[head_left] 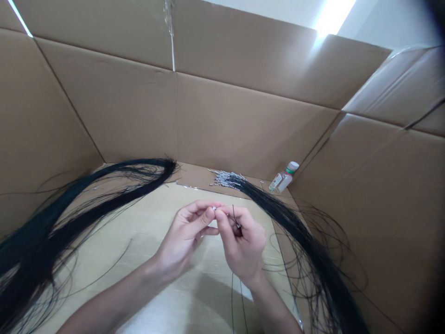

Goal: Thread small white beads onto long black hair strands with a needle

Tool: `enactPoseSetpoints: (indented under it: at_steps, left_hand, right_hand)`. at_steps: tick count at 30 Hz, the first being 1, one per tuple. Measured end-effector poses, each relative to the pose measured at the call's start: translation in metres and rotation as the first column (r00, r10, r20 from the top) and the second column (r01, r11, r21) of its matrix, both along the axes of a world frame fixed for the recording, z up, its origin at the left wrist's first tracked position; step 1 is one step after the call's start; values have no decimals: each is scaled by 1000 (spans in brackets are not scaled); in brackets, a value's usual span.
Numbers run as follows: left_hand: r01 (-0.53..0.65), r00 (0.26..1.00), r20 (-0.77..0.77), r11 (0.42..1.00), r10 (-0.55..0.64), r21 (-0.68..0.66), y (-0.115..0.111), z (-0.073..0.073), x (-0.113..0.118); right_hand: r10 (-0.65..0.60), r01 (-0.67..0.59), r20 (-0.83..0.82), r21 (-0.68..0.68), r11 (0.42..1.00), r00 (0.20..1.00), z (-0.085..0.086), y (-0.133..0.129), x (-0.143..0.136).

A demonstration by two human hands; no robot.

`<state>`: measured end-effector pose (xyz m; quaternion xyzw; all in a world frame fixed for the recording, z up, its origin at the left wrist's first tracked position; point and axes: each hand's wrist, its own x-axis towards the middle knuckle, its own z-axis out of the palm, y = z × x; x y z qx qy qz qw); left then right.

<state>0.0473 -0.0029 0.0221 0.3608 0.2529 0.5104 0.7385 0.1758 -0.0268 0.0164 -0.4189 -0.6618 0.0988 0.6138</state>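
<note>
Over the middle of the work surface, my left hand and my right hand meet at their fingertips. A tiny white bead-like piece shows at the left thumb and index finger, which pinch it. My right thumb and fingers are closed round a thin dark cord. The cord loops above the right fingers, and two strands hang below that hand. Another small shiny bit sits among the right fingers, too small to name. Exactly how cord and white piece join is hidden by the fingertips.
Cardboard walls enclose the pale board. A thick bundle of dark cords lies left. On the right, another dark cord bundle ends in silvery-white beaded tips. A small clear bottle with a white cap leans in the back right corner.
</note>
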Motion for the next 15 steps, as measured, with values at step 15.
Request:
enactPoseSetpoints:
  at_steps: [15]
  left_hand:
    - [-308, 886, -190, 842, 424, 444, -7, 15, -19]
  right_hand:
    - [62, -126, -337, -170, 977, 939, 12, 2, 0]
